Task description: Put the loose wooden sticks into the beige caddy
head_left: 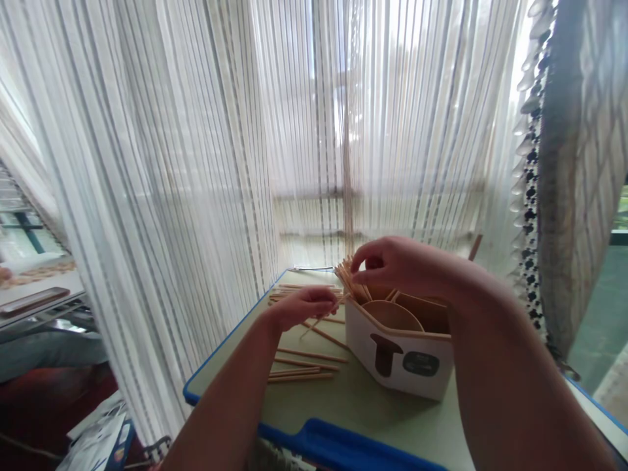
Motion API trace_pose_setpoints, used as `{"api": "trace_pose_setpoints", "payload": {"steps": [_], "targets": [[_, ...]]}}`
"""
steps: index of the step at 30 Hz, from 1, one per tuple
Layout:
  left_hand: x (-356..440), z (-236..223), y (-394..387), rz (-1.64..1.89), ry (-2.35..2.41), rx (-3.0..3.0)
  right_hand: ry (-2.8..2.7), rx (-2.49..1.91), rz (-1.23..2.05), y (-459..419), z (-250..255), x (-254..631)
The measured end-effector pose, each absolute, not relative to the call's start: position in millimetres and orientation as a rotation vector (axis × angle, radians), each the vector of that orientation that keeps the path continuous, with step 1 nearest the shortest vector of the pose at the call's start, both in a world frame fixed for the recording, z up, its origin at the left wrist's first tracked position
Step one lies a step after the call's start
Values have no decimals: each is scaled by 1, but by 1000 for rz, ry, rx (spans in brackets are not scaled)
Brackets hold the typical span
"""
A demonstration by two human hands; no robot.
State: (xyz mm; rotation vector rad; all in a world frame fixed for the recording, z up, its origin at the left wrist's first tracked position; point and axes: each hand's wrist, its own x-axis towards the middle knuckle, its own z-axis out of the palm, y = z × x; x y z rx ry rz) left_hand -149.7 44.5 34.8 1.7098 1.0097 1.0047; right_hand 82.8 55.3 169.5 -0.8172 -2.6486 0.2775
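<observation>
My left hand (314,304) is closed on a thin wooden chopstick (311,326), which slants down to the left over the table. Over the left end of a white cardboard box (392,356), my right hand (380,260) has its fingers curled down at a bundle of chopsticks (345,273) standing upright inside. Whether a chopstick is between the right fingertips is hidden. Several more chopsticks (311,353) lie loose on the table beside the box, some under and behind my left hand.
The pale table (304,409) has a blue edge with a raised blue strip (338,445) at the front. Sheer striped curtains (196,163) hang right behind it. At the far left, a second table (44,288) holds a brown tray (34,301).
</observation>
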Motion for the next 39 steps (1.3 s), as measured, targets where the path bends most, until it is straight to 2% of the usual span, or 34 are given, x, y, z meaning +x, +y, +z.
{"api": "trace_pose_setpoints", "payload": {"steps": [5,14,26,29,35,39], "targets": [[-150,31,47,1155,903,1584,-2721,-784,239,52,162,71],[-143,33,42,1153,859,1489,-2713,-703,84,53,157,58],[-146,33,48,1123,961,1430,-1554,-908,-91,68,184,109],[-148,32,48,925,955,1541,-1377,-930,-127,77,183,120],[-147,19,53,230,958,1715,-1268,-943,-196,86,181,126],[-144,11,56,81,1091,1834,-1205,-986,-291,92,180,134]]}}
